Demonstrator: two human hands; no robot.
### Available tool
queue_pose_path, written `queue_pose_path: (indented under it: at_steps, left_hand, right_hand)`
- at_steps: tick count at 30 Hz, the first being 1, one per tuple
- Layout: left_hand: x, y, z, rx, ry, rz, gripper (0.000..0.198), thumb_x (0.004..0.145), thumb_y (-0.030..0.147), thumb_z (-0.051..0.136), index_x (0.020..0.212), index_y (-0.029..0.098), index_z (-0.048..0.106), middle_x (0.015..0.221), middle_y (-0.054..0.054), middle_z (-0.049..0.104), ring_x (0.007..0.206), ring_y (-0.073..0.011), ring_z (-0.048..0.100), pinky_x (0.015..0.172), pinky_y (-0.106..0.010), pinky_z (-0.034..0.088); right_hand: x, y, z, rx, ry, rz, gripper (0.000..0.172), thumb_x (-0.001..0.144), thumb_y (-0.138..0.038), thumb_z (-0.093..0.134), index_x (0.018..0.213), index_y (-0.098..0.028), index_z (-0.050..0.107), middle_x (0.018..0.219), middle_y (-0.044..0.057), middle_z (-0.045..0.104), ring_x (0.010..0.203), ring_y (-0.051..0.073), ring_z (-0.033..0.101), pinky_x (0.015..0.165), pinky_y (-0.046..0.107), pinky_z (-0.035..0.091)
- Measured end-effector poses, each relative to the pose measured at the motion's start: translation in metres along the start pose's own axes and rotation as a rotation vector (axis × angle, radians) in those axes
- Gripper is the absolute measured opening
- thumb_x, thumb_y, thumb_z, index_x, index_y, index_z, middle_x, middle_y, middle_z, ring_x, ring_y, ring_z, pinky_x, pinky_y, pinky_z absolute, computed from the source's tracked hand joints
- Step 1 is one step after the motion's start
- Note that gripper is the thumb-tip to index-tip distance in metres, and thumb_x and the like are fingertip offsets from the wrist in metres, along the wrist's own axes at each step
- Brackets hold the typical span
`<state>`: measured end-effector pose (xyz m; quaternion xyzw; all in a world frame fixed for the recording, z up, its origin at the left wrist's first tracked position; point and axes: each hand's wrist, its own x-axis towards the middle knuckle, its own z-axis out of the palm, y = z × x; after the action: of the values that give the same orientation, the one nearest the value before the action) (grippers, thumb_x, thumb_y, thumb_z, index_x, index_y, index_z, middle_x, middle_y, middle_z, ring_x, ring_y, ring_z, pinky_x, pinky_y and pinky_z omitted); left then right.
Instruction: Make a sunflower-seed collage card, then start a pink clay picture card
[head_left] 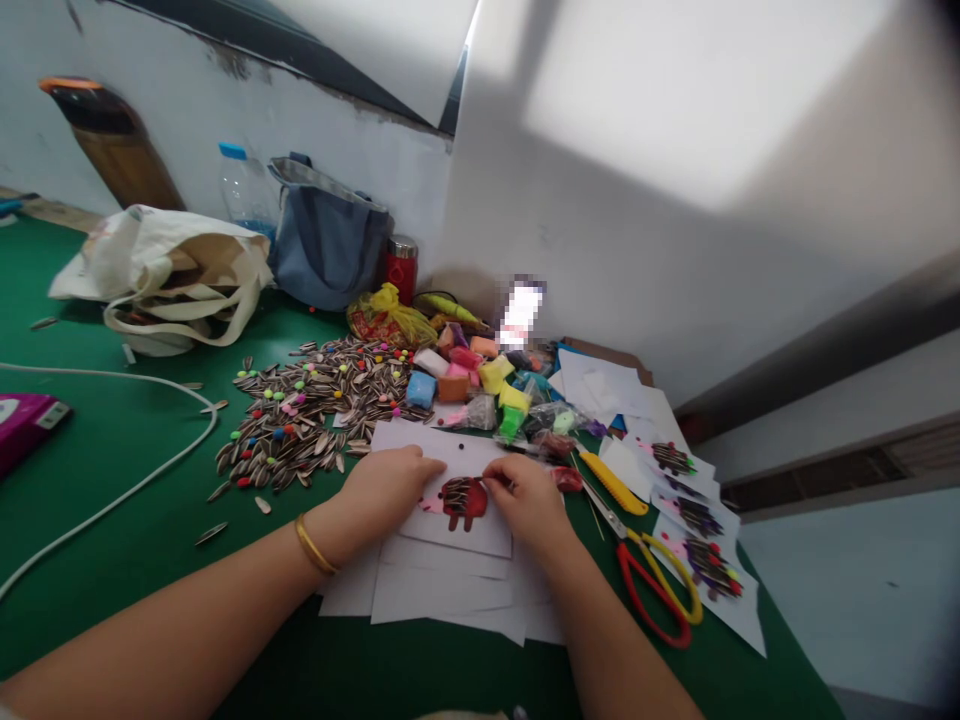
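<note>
- Nearest the camera, two bare forearms reach forward over the green bench (262, 650), a gold bangle (315, 546) on the left wrist.
- Left hand (394, 488) rests on the left part of the top white sheet (450, 542), thumb pointing inward. Its fingers are partly hidden, so I can't tell how closed that grip is or whether anything is in it.
- Right hand (523, 500) has thumb and forefinger drawn close together at the upper right edge of a red clay figure (476, 502); I can't tell whether this grip is fully closed or has a seed in it.
- That figure lies flat on the top sheet, between the hands, with a pink snout at its left and striped seeds across part of its back. More white sheets (442, 582) lie underneath.
- It should be light; the clay is probably soft and easily dented, the seeds stiff, smooth and apt to slip. Best to hold the sheet by a bare margin and pinch each seed by its sides, off the clay.
- Beyond the left hand is a seed pile (315, 400) dotted with coloured beads; wrapped clay blocks (496, 376) lie beside it.
- Scissors (631, 538) and a yellow cutter (613, 484) lie to the right.
</note>
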<state>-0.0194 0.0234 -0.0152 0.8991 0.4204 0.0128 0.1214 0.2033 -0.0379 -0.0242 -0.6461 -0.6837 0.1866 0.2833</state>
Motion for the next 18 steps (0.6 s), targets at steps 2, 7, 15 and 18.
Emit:
queue_pose_path:
  at_steps: [2,7,15,18]
  left_hand:
    - [0.0,0.0,0.001,-0.011,0.006,-0.008,0.039,0.09,0.019,0.048,0.121,0.035,0.065,0.09,-0.007,0.064,0.073,-0.0212,0.064,0.062,-0.03,0.041]
    - [0.001,0.001,0.001,-0.025,0.016,-0.02,0.039,0.089,0.019,0.049,0.123,0.033,0.064,0.095,-0.007,0.065,0.077,-0.0215,0.064,0.065,-0.03,0.042]
    - [0.0,0.001,0.002,-0.014,-0.003,0.015,0.041,0.089,0.017,0.049,0.124,0.035,0.063,0.092,-0.007,0.065,0.079,-0.0214,0.064,0.065,-0.029,0.042]
    - [0.0,0.002,0.002,-0.001,-0.003,0.021,0.041,0.089,0.018,0.048,0.124,0.035,0.063,0.092,-0.007,0.065,0.078,-0.0222,0.065,0.063,-0.029,0.041]
  right_hand:
    - [-0.001,-0.002,0.001,0.019,0.004,-0.004,0.015,0.083,-0.014,0.057,0.085,-0.021,0.07,0.087,0.004,0.069,0.086,0.019,0.061,0.077,0.031,0.045]
    - [-0.002,-0.002,0.005,0.041,-0.003,0.052,0.016,0.083,-0.014,0.056,0.087,-0.021,0.069,0.088,0.003,0.069,0.083,0.018,0.061,0.075,0.03,0.045]
    - [0.001,-0.005,0.011,0.026,0.011,0.041,0.015,0.084,-0.013,0.055,0.086,-0.021,0.068,0.086,0.003,0.069,0.083,0.018,0.06,0.075,0.03,0.043]
    - [0.001,-0.005,0.011,0.027,0.022,0.038,0.015,0.084,-0.014,0.055,0.085,-0.021,0.068,0.086,0.002,0.068,0.083,0.018,0.06,0.074,0.029,0.043]
